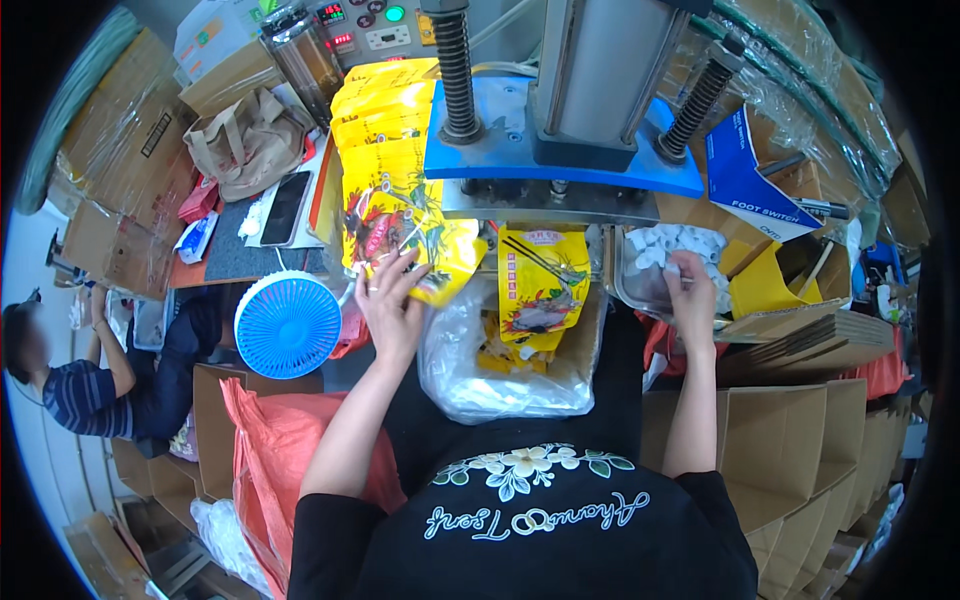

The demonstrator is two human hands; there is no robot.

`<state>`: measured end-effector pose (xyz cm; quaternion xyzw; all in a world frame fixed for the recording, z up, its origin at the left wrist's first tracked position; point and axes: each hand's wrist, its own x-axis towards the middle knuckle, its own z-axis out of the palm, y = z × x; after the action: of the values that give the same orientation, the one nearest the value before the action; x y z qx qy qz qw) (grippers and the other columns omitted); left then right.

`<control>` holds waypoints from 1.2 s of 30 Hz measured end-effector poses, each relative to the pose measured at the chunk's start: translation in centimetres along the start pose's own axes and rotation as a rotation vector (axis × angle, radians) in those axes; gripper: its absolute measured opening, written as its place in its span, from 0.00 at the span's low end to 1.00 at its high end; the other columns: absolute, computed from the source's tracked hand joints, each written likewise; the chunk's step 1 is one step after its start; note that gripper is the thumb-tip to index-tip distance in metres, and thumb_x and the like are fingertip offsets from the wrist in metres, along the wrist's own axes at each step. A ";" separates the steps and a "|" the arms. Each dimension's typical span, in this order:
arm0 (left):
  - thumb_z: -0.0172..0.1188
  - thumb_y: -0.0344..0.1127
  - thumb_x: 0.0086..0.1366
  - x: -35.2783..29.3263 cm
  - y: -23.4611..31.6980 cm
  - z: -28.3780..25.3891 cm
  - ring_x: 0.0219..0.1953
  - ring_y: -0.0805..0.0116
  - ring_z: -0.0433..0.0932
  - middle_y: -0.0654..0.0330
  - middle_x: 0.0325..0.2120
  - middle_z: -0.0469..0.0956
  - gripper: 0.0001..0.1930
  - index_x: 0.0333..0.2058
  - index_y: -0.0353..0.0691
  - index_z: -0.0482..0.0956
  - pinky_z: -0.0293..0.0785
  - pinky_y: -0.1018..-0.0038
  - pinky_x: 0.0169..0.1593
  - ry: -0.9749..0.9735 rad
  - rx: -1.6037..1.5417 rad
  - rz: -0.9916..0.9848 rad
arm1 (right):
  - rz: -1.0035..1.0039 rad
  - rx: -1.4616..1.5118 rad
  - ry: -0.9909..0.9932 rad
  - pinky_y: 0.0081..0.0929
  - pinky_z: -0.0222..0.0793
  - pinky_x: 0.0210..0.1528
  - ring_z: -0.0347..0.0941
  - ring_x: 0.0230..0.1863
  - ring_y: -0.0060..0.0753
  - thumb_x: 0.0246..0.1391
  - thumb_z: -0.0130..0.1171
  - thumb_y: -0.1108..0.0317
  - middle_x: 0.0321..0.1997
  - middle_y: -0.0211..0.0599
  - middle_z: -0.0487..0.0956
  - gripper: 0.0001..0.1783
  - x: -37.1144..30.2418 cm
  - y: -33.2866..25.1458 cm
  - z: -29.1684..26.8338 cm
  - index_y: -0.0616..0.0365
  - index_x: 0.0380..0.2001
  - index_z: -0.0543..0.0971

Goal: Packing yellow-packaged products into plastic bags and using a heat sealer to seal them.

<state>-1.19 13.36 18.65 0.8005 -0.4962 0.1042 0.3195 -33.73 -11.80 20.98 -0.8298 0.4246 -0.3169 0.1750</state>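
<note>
My left hand (393, 305) is at the near end of a long overlapping stack of printed yellow pouches (385, 130). Its bent fingers grip the top yellow pouch (445, 255), which lies askew with a blurred near corner. My right hand (692, 300) reaches into a clear plastic tub (640, 288) of small white plastic pieces (665, 240); its fingertips pinch together there, partly hiding a white piece. Between my hands, another yellow pouch (543, 285) hangs below the press (560, 150), over a bin lined with clear plastic (500, 397) with more yellow pouches inside.
A blue round fan (288, 325) stands left of my left forearm, near a phone (287, 208) and a cloth bag (245, 145). A red plastic sack (300, 440) lies below. Cardboard boxes (780, 450) fill the right side. Another person (95, 385) sits at far left.
</note>
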 end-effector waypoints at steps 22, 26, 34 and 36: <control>0.62 0.38 0.63 -1.2 8.6 3.3 0.27 0.81 0.75 0.61 0.25 0.81 0.14 0.33 0.29 0.82 0.71 0.79 0.31 -0.530 -0.961 -0.433 | -0.111 0.490 -0.410 0.26 0.70 0.49 0.77 0.46 0.32 0.51 0.64 0.65 0.45 0.40 0.81 0.21 -0.2 -11.2 2.8 0.61 0.48 0.78; 0.62 0.37 0.63 1.6 9.0 5.4 0.25 0.80 0.76 0.59 0.26 0.82 0.14 0.33 0.27 0.82 0.71 0.79 0.31 -0.349 -1.214 -0.647 | 0.016 0.185 -0.159 0.31 0.72 0.42 0.79 0.39 0.34 0.53 0.62 0.64 0.42 0.42 0.82 0.18 1.0 -9.1 0.1 0.61 0.46 0.79; 0.61 0.34 0.64 4.0 9.3 5.8 0.27 0.74 0.80 0.58 0.27 0.81 0.10 0.32 0.30 0.79 0.75 0.77 0.30 -0.356 -1.480 -0.831 | -0.022 -0.145 -0.257 0.36 0.70 0.40 0.77 0.34 0.46 0.51 0.61 0.66 0.34 0.43 0.80 0.13 -0.6 -5.1 0.9 0.58 0.41 0.81; 0.62 0.35 0.64 4.1 8.3 5.2 0.27 0.74 0.80 0.59 0.27 0.81 0.10 0.32 0.31 0.80 0.75 0.76 0.30 -0.372 -1.454 -0.837 | -0.004 -0.076 -0.303 0.35 0.69 0.40 0.75 0.35 0.44 0.51 0.62 0.68 0.32 0.43 0.78 0.14 -0.4 -5.2 0.8 0.58 0.42 0.78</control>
<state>-7.18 4.65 20.00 0.5181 -0.1479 -0.4990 0.6788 -30.27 -8.42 23.13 -0.8749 0.4037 -0.1722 0.2048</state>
